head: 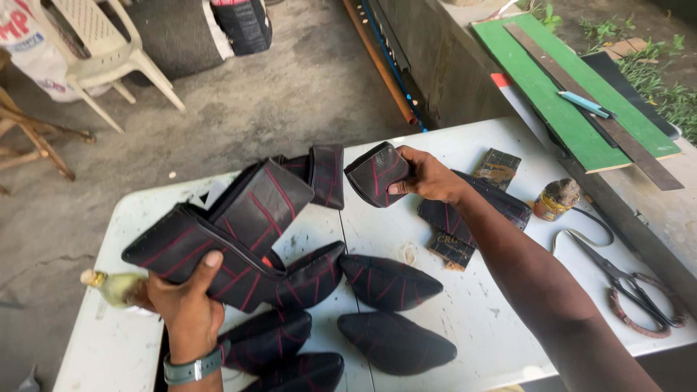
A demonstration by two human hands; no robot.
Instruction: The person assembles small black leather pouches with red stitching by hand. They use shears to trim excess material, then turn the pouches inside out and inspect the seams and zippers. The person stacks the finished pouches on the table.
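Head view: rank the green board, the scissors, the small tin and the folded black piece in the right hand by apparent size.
1. Green board, though it lies farthest from the camera.
2. Scissors.
3. Folded black piece gripped in the right hand.
4. Small tin.

The scissors and folded piece look fairly close; the raised piece sits nearer the camera, so that order is unsure.

I see bright daylight from beyond my right hand [425, 174]; the white counter [479, 305] glares, shadows stay soft, focus sharp, edges slightly bowed.
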